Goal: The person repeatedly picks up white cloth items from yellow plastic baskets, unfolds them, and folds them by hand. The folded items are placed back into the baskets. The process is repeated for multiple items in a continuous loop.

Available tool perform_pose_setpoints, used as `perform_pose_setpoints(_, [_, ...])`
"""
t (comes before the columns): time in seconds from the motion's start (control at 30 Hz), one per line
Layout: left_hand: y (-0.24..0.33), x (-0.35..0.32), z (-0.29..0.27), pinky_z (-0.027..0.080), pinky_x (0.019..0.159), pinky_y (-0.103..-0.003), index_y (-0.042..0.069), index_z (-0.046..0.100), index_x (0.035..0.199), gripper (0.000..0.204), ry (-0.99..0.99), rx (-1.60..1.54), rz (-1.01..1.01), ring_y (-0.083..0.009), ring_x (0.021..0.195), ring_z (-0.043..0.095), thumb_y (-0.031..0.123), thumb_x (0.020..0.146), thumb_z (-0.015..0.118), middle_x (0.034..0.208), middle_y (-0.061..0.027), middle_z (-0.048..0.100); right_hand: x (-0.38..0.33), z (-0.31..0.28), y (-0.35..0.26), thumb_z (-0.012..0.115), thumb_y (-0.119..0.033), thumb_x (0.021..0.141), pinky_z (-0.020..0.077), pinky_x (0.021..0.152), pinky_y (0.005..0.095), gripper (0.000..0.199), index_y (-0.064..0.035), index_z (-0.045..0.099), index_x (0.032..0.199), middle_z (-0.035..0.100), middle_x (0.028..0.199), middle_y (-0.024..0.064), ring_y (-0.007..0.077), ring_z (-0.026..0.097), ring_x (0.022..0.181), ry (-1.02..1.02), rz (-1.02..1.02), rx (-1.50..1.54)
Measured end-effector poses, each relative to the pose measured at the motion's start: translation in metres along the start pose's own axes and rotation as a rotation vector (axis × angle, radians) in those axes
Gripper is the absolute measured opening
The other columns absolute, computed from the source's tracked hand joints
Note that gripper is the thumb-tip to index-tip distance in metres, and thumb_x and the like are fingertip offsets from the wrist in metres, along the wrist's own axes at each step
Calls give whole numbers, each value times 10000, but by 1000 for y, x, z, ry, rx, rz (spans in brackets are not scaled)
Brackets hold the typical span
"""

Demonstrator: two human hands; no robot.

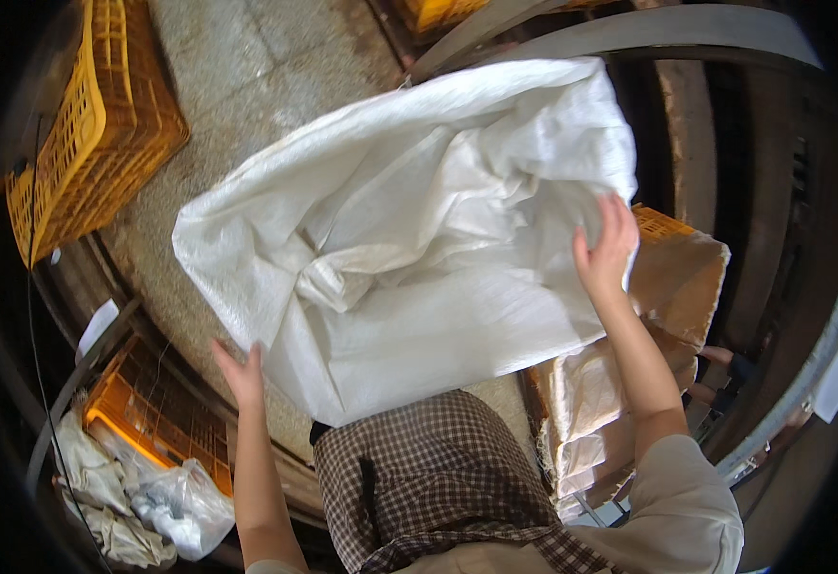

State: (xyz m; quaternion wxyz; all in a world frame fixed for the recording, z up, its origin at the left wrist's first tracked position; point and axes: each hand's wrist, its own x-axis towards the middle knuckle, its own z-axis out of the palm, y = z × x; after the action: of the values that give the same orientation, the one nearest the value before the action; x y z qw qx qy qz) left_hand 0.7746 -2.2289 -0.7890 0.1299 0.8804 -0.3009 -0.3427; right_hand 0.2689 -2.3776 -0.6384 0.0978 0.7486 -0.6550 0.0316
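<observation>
A large white woven sack [409,325] spreads in front of me with its mouth wide and its inside facing up, creased and bunched in the middle. My left hand [241,375] is at the near left edge of the sack, thumb and fingers apart; whether it touches the cloth is hard to tell. At the right end, my right hand [610,247] lies against the sack's wall with fingers stretched out. Whatever supports the sack from below is hidden.
Yellow plastic crates stand at the upper left [103,143] and lower left [156,407]. A clear plastic bag [189,507] sits by the lower one. On my right is an open cardboard box [677,287]. Curved metal bars [648,33] cross the far side, above concrete floor [275,86].
</observation>
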Motion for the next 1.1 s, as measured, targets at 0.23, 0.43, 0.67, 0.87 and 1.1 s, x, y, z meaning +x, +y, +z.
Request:
perform_pose_setpoints(0.23, [-9,25,8,450,868,-378,-65,396,1252,508,-610,-574,-499,-269,1030,540,-5,766,530,1187,-159,519,10,14,73,600,-240,800,455,697,431,300,-17,525,987,612,850,225,399,579,803,-267,490,209])
perform_pose_setpoints(0.43, [62,-47,21,437,940,-385,-94,400,1249,557,-754,-603,-278,-317,1048,538,5,711,507,1158,-201,530,4,-35,192,583,-276,798,454,816,437,380,-28,542,1083,609,1013,204,393,569,949,-187,635,-181])
perform_pose_setpoints(0.67, [204,-178,160,472,798,-343,-26,546,1102,361,-1032,-595,-86,-216,888,588,-7,742,568,975,-102,614,95,-102,267,601,-357,838,428,861,468,525,22,483,1182,505,1205,177,352,500,1090,302,778,-736])
perform_pose_setpoints(0.87, [282,-219,248,444,871,-378,-6,486,1196,475,-924,-580,-27,-315,1007,571,132,759,611,1091,-205,584,76,-13,58,627,-278,809,278,1029,429,561,-6,445,1265,486,1272,180,343,389,1241,-100,-36,328])
perform_pose_setpoints(1.1, [257,-199,255,417,917,-379,-39,436,1230,610,-1119,-597,359,-333,1166,464,312,777,643,1217,-259,493,8,40,-42,606,-299,805,288,973,526,734,-57,222,1383,467,1273,228,356,448,1182,-877,407,320])
